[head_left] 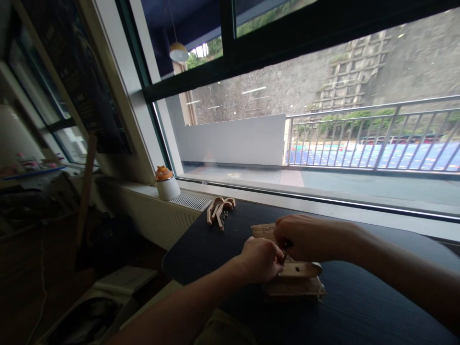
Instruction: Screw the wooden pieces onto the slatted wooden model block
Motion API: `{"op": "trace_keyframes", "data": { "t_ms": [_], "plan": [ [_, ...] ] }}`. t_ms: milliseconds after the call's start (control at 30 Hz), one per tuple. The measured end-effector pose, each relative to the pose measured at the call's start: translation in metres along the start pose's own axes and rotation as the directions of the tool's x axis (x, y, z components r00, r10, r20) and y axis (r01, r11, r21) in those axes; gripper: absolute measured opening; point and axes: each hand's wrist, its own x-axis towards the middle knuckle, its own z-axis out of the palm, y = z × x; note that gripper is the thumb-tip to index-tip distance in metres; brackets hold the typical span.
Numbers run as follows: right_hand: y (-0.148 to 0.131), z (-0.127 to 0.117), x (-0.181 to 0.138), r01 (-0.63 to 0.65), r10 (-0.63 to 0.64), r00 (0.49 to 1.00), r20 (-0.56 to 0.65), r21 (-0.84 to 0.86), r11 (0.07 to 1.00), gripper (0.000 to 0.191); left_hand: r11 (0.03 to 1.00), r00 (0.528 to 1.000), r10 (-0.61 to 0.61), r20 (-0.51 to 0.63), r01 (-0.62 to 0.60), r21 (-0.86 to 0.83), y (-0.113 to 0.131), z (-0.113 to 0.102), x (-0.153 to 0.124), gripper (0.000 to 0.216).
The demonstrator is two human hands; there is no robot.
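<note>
My left hand is closed in a pinch just left of a small light wooden piece with a dark hole and a rounded right end. Over the same spot my right hand curls its fingers down, close to the left fingertips. A short thin thing shows between the two hands, too small and dark to name. Under the wooden piece lies a rough wooden board; its far end appears beyond my hands. What the fingers grip is mostly hidden.
Curved wooden pieces and several small screws lie on the dark table near its far left edge. A white jar with an orange lid stands on the radiator. The window sill runs behind the table.
</note>
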Motion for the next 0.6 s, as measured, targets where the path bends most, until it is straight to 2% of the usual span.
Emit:
{"op": "trace_keyframes", "data": {
  "t_ms": [133, 400, 600],
  "plan": [
    [-0.0042, -0.0045, -0.0021, -0.033, 0.034, 0.999, 0.007, -0.012, 0.999, 0.023, 1.000, 1.000, -0.015, 0.004, 0.015, 0.005, 0.0002, 0.0040, 0.0006, 0.018],
    [-0.0032, -0.0034, -0.0007, -0.021, 0.021, 1.000, -0.003, -0.009, 1.000, 0.019, 0.999, 0.999, -0.029, -0.016, 0.028, -0.023, -0.0008, 0.0094, 0.0015, 0.019],
    [-0.0040, -0.0033, -0.0023, -0.028, 0.028, 0.999, -0.030, -0.014, 1.000, 0.016, 0.996, 0.998, -0.055, 0.014, 0.056, -0.074, -0.0010, 0.0073, -0.0010, 0.021]
  ]
}}
